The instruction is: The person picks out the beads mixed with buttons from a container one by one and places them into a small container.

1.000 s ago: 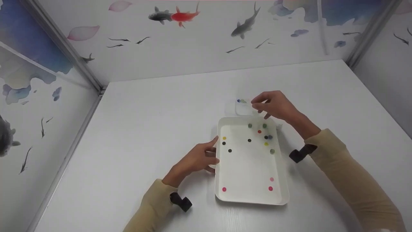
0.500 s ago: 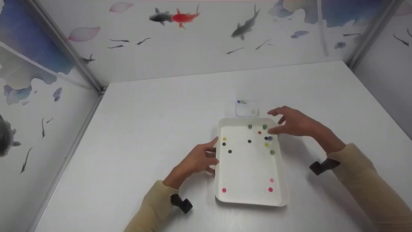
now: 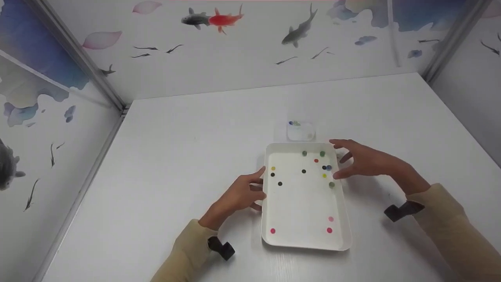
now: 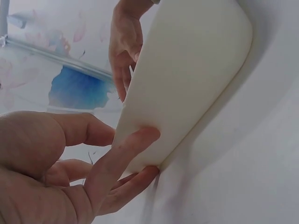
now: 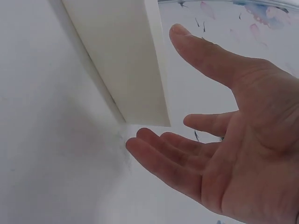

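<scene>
A white rectangular tray [image 3: 301,205] lies on the table with several small round beads in it. Black, yellow, green and blue ones sit toward its far half, and pink beads [image 3: 330,224] lie near the front. My left hand [image 3: 240,192] rests against the tray's left wall; in the left wrist view its fingertips [image 4: 149,134] press the outer side. At the far right corner my right hand [image 3: 368,158] is spread, thumb over the right rim. The right wrist view shows that hand [image 5: 243,126] holding nothing, fingers just beyond the tray's outer wall [image 5: 121,60].
Just behind the tray stands a small clear container [image 3: 300,132] with a few blue and green beads [image 3: 293,123] in its far left corner. White panels [image 3: 235,70] painted with fish and petals enclose the white table [image 3: 188,164] at the back and sides.
My right hand has drawn back from the clear container, its fingers spreading, and come right and nearer to the tray's right rim. The left hand and tray stay put.
</scene>
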A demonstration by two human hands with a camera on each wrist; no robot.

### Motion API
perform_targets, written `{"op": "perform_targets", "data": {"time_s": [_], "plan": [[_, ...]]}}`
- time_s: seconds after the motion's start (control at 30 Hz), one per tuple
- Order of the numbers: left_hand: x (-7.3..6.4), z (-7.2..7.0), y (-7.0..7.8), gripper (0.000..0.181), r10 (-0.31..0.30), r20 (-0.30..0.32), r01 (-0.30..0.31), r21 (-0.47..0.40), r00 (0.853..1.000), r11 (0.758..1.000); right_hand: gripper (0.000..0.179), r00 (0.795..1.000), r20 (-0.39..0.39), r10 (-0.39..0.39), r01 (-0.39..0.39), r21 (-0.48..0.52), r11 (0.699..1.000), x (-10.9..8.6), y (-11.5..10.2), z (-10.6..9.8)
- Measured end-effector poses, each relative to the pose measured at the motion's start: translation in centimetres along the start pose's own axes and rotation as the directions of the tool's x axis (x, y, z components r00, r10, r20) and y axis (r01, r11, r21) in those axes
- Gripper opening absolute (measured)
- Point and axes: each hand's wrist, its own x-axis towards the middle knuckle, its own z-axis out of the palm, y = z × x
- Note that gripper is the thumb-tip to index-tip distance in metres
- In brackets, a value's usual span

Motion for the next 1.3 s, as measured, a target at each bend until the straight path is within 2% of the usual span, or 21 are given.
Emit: {"op": "perform_targets", "data": {"time_s": [0.23, 0.43, 0.93, 1.3], "plan": [[-0.1, 0.1, 0.2, 0.08, -0.012, -0.016, 0.012, 0.007, 1.0, 1.0, 0.112, 0.998, 0.064, -0.002, -0.007, 0.13, 0.991, -0.8, 1.2, 0.9], [-0.2, 0.1, 0.0, 0.08, 0.002, -0.028, -0.003, -0.006, 1.0, 1.0, 0.112, 0.994, 0.099, -0.042, 0.017, 0.237, 0.971, -1.2, 1.8, 1.6], [0.0, 0.3, -0.1, 0.079, -0.002, -0.028, 0.001, -0.012, 1.0, 1.0, 0.111, 0.995, 0.031, -0.099, 0.09, 0.22, 0.971, -1.5, 2.4, 2.6], [-0.3, 0.1, 0.1, 0.08, 0.003, -0.002, -0.003, -0.029, 1.0, 1.0, 0.107, 0.995, 0.041, -0.091, 0.076, 0.294, 0.953, -1.4, 2.5, 2.6]]}}
